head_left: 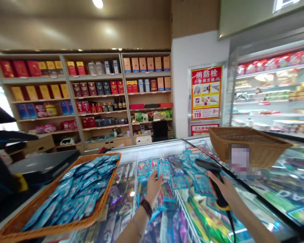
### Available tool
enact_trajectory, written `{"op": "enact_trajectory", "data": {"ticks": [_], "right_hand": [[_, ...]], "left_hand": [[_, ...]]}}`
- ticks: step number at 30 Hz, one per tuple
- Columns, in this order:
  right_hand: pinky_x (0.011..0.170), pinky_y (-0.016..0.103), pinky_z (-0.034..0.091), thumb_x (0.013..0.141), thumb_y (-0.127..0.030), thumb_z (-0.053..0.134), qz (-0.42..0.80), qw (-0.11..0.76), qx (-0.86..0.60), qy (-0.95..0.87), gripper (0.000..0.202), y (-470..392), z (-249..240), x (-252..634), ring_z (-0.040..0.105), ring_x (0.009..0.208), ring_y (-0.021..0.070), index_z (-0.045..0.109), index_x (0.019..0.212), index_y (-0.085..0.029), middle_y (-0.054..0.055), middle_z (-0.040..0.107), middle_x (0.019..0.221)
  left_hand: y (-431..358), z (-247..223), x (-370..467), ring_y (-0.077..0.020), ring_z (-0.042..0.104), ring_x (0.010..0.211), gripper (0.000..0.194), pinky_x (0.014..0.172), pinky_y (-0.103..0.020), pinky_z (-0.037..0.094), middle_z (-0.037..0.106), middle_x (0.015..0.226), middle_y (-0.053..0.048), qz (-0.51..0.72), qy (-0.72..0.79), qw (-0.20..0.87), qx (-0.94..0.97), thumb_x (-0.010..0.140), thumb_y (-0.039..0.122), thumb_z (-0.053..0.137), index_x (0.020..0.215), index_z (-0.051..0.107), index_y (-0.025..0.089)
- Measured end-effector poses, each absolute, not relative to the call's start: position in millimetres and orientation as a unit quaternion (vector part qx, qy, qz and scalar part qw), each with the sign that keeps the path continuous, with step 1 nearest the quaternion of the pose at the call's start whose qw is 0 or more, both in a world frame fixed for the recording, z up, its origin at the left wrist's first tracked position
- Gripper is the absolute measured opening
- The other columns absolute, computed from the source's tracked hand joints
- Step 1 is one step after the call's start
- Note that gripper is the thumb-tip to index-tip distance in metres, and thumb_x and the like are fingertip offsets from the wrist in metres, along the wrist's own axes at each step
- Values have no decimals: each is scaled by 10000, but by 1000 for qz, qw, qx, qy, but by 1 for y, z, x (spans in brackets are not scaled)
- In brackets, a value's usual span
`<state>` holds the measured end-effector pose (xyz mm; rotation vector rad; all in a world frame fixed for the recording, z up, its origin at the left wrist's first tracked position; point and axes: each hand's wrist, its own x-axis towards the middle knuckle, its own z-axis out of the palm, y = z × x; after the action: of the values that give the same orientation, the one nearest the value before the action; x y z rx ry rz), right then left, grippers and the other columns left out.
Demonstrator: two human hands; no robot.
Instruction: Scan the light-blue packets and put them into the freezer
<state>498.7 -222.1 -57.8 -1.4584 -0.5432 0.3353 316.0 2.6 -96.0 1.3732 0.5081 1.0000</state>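
My left hand [155, 185], with a dark bracelet at its wrist, is closed on the edge of a small blue packet [163, 169] above the freezer's glass top. My right hand [224, 187] grips a black handheld barcode scanner [216, 184]; its head points left, towards the packets, and a cable hangs from its yellow-ringed handle. More blue packets [196, 168] lie spread on the glass between my hands and beyond them. To the left, an orange wicker tray [101, 211] holds a big heap of similar blue packets [73, 189].
Below the glass [116, 202], the freezer holds colourful wrapped goods between white wire dividers. A brown basket [250, 138] with a blurred label stands at right. Dark checkout equipment [45, 165] is at left. Shelves [98, 79] of boxes and bottles line the back wall.
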Motion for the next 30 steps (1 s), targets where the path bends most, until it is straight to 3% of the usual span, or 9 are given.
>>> {"op": "enact_trajectory", "data": {"ticks": [7, 9, 11, 14, 16, 18, 21, 27, 30], "right_hand": [[332, 246, 355, 609, -658, 809, 101, 733, -652, -167, 501, -280, -54, 531, 475, 319, 105, 609, 662, -201, -33, 577, 479], [326, 243, 348, 584, -673, 812, 100, 738, -651, -148, 524, -285, -54, 533, 477, 316, 105, 618, 661, -192, -25, 586, 481], [322, 239, 341, 572, -675, 818, 96, 743, -648, -139, 532, -287, -54, 533, 477, 317, 103, 622, 665, -189, -21, 595, 491], [329, 247, 357, 572, -639, 842, 95, 740, -650, -146, 502, -286, -57, 529, 485, 328, 110, 624, 661, -196, -19, 604, 503], [338, 258, 372, 599, -619, 841, 97, 730, -655, -169, 475, -282, -58, 525, 486, 335, 118, 609, 635, -206, -20, 595, 495], [341, 262, 368, 643, -625, 816, 99, 721, -657, -194, 465, -277, -58, 520, 479, 334, 119, 603, 633, -211, -22, 586, 490], [341, 259, 352, 677, -654, 783, 112, 717, -655, -211, 474, -263, -56, 508, 476, 336, 119, 613, 675, -212, -24, 586, 501], [341, 248, 346, 656, -673, 799, 184, 702, -634, -267, 501, -209, -45, 468, 470, 333, 106, 625, 705, -205, -31, 581, 501], [334, 238, 353, 648, -661, 820, 226, 695, -610, -307, 499, -173, -39, 439, 473, 339, 102, 643, 726, -201, -32, 586, 505]], "left_hand": [[-46, -67, 418, -197, 702, 740, 241, 822, -376, 602, 722, 757, -32, 314, 145, 695, 631, 670, 321, 840, 810, 717, 168], [-56, -58, 439, -235, 730, 874, 229, 913, -395, 582, 764, 838, -55, 281, 102, 700, 648, 670, 269, 831, 851, 735, 168], [-63, -49, 453, -290, 707, 1119, 307, 1052, -430, 523, 786, 1069, -112, 260, 66, 707, 654, 679, 243, 821, 968, 757, 162], [-69, -37, 463, -350, 457, 1478, 598, 1214, -467, 377, 548, 1536, -197, 240, 91, 728, 636, 694, 230, 817, 1273, 694, 148], [-70, -32, 461, -352, 331, 1554, 753, 1253, -473, 318, 351, 1669, -204, 235, 108, 726, 637, 718, 233, 811, 1433, 589, 146], [-66, -30, 450, -353, 378, 1531, 789, 1250, -478, 328, 294, 1692, -201, 238, 94, 710, 656, 758, 242, 791, 1496, 529, 150], [-50, -32, 416, -350, 538, 1418, 705, 1195, -500, 419, 342, 1673, -191, 257, 76, 665, 697, 813, 249, 751, 1484, 549, 170], [10, -42, 294, -285, 657, 1274, 460, 1111, -479, 518, 634, 1457, -146, 347, 139, 506, 777, 894, 234, 661, 1353, 662, 213], [42, -37, 221, -248, 688, 1190, 397, 1074, -442, 545, 699, 1336, -139, 405, 215, 399, 794, 905, 195, 620, 1296, 683, 197]]}}
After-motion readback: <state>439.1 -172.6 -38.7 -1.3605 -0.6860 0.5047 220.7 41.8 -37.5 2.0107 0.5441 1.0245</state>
